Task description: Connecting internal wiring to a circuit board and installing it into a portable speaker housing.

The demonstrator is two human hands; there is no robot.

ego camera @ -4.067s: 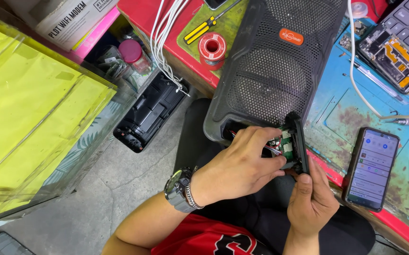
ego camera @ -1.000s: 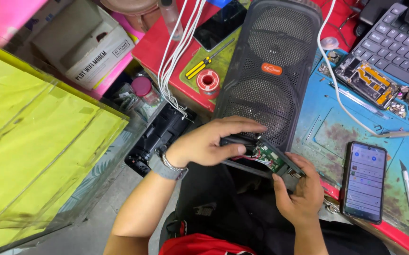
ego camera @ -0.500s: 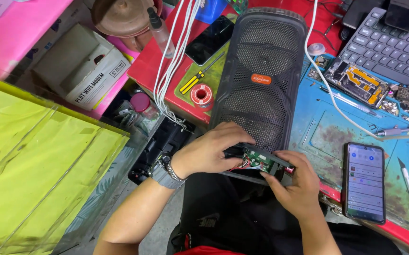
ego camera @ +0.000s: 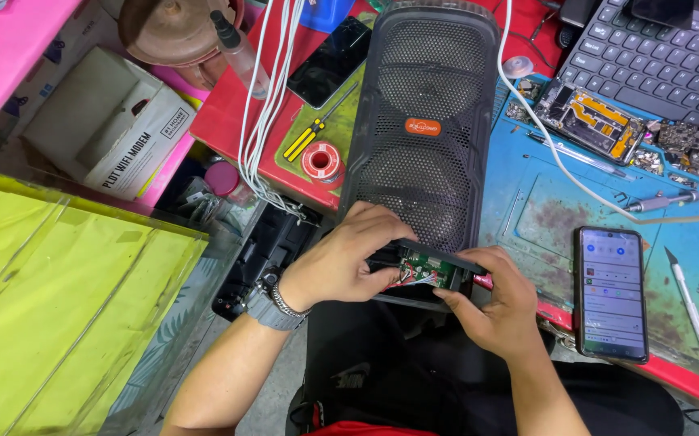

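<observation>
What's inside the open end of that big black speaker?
Inside the speaker, a green circuit board and thin coloured wires show. The left hand and right hand hide what lies deeper.

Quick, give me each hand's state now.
Left hand: closed on the panel at the speaker end.
Right hand: holding the same panel from below.

An electronics repair workshop: opened phone, solder spool, screwdriver, blue work mat.

Tall black mesh speaker lying flat, green circuit board (wires attached) exposed at near end
</observation>
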